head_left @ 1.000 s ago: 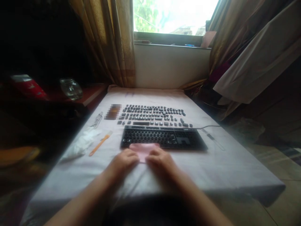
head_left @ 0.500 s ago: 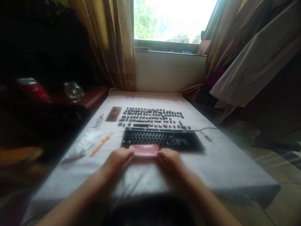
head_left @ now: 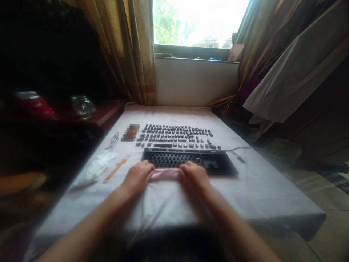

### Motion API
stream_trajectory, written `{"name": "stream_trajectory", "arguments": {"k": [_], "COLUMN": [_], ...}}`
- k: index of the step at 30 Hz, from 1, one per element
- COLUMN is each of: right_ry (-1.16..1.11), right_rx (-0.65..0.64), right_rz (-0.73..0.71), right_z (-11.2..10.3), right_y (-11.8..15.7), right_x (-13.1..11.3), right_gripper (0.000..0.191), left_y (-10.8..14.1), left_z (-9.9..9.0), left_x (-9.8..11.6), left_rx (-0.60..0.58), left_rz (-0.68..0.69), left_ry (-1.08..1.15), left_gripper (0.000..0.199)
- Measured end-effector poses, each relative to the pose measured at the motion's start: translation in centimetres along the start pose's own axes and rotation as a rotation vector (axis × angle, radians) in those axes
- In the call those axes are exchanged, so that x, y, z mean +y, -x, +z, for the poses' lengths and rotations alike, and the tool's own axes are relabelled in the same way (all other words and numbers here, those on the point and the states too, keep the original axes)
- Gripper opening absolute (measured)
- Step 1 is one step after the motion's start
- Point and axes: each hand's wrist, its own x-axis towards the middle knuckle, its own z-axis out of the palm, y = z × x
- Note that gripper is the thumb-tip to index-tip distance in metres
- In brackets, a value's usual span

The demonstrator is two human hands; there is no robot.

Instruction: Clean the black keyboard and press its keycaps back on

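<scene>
A pink cloth is stretched between my two hands at the front edge of a black keyboard. My left hand is closed on the cloth's left end, near the keyboard's lower left corner. On its right end my right hand is closed too, with the fingers bent over. Most of the keyboard's keycaps are off, and its key sockets show. Loose black keycaps lie in rows behind it, with a long spacebar in the nearest row.
On the left of the white-covered table lie an orange-handled brush, crumpled white tissue, a clear small object and a pixelated item. A tool with a wire loop lies right of the keyboard, near its cable.
Both hands have moved slightly forward, towards the keyboard's front edge. The pink cloth between them now looks narrower and more folded.
</scene>
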Motion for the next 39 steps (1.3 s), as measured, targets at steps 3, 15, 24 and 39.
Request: {"name": "stream_trajectory", "arguments": {"k": [3, 15, 24, 39], "right_ry": [-0.056, -0.413, -0.800, -1.024], "right_rx": [0.034, 0.233, 0.074, -0.074], "right_rz": [-0.021, 0.071, -0.122, -0.306], "right_z": [0.1, 0.0, -2.2, -3.5], "right_y": [0.4, -0.6, -1.7, -4.2], "right_x": [0.1, 0.5, -0.2, -0.1], "right_gripper": [0.018, 0.018, 0.018, 0.021], "left_y": [0.2, -0.3, -1.7, -2.6], "left_z": [-0.3, -1.2, -1.1, -1.6], "left_x": [0.4, 1.1, 2.1, 3.5], "left_rx": [0.011, 0.023, 0.036, -0.087], "left_rz": [-0.013, -0.039, 0.012, -0.023], "left_ry": [0.008, 0.366, 0.591, 1.019], "left_gripper": [0.018, 0.029, 0.045, 0.038]}}
